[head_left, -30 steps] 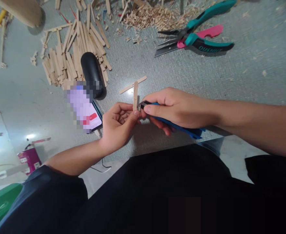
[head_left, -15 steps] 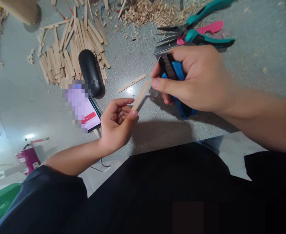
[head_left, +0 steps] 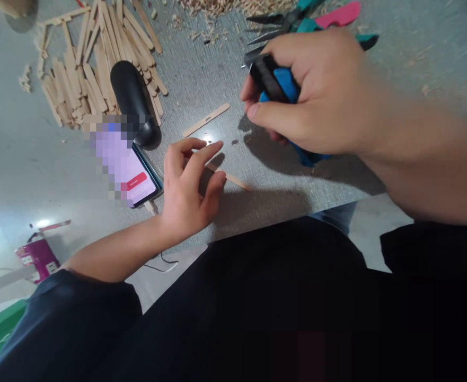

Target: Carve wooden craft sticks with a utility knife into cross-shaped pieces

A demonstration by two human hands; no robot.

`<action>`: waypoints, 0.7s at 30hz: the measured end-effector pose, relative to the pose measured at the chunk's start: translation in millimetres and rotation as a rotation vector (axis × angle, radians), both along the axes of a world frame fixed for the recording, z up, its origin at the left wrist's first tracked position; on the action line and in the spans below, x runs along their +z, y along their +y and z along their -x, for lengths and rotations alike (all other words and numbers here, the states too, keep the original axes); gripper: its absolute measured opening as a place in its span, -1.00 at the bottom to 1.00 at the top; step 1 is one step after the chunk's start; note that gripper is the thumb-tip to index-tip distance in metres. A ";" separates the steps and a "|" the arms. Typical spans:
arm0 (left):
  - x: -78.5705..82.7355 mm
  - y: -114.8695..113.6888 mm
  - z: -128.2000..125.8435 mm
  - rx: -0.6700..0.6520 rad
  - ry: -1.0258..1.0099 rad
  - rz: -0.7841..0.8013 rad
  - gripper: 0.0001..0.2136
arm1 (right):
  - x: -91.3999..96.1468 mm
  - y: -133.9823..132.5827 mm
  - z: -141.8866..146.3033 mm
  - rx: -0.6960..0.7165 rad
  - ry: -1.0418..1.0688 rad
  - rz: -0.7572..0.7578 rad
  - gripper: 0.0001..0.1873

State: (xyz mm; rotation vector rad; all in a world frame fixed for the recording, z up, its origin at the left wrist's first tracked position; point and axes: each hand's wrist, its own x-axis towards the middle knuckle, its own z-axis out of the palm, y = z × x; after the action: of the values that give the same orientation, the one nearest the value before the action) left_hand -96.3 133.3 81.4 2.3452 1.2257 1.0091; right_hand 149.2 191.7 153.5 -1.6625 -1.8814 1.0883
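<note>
My left hand [head_left: 191,183] is over the near part of the table with its fingers apart, holding nothing. Beneath its fingers a wooden craft stick [head_left: 239,182] lies on the table, its left end partly hidden. Another craft stick [head_left: 207,120], with a small slot near its middle, lies just beyond. My right hand [head_left: 316,95] is closed around a blue-and-black cutter [head_left: 271,79], raised above the table; much of the tool is hidden by the palm and fingers.
Many craft sticks [head_left: 94,69] are heaped at the upper left. By them lie a black case [head_left: 132,98] and a phone [head_left: 138,178] with a cable. Teal-handled pliers [head_left: 289,21] and a pink-handled tool [head_left: 340,13] are beyond my right hand, near wood shavings [head_left: 241,5].
My left hand has let go of the craft stick, which now lies on the table, and its fingers have spread. My right hand still grips the cutter. The view has shifted slightly.
</note>
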 end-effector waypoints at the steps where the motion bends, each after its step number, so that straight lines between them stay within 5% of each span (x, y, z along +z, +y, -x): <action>1: 1.3 -3.5 0.1 -0.023 0.019 -0.039 -0.72 | -1.9 0.8 -0.1 0.016 -0.024 0.007 -0.92; 4: 9.3 -22.9 -0.2 -0.122 0.216 -0.097 -0.72 | -7.7 3.7 -0.7 0.038 -0.002 0.049 -0.86; 9: 14.5 -56.6 -1.2 -0.213 0.559 0.007 -0.19 | -8.2 2.5 1.8 0.079 0.065 0.088 -0.75; 12: 11.4 -60.9 -1.9 -0.198 0.619 0.079 0.07 | -4.1 -4.3 5.5 0.165 0.027 0.167 -0.73; 17: 10.4 -54.7 -4.2 -0.245 0.615 0.201 0.05 | -5.5 -20.1 9.7 0.429 -0.277 0.249 -0.75; 21: 2.7 -54.7 -6.1 -0.249 0.504 0.224 0.27 | -7.9 -27.5 14.1 0.492 -0.478 0.299 -0.73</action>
State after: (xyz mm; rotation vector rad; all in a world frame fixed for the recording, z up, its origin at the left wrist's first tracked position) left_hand -90.2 78.6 84.1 2.5621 1.0909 0.1892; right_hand 135.2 164.2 145.6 -1.7857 -2.6472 1.2902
